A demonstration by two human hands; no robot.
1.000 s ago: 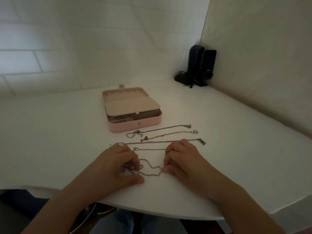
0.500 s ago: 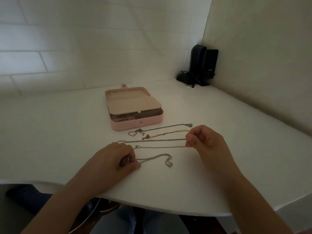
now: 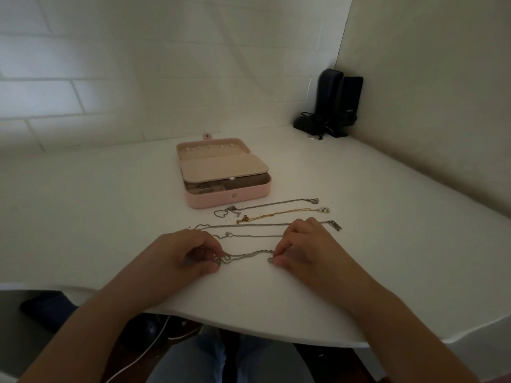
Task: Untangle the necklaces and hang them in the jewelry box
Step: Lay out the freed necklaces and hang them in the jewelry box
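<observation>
On the white table (image 3: 110, 217), near its front edge, the left hand (image 3: 179, 258) and the right hand (image 3: 307, 250) are pinching the two ends of a silver necklace (image 3: 246, 255), which is lying stretched between them. Behind the hands four other necklaces (image 3: 276, 214) are lying side by side. Further back the pink jewelry box (image 3: 224, 172) is standing open.

Right hand (image 3: 304, 248) covers part of two chains (image 3: 249, 224); box (image 3: 224, 172) contents too dim to ID; forearms cut off at btm edge.
</observation>
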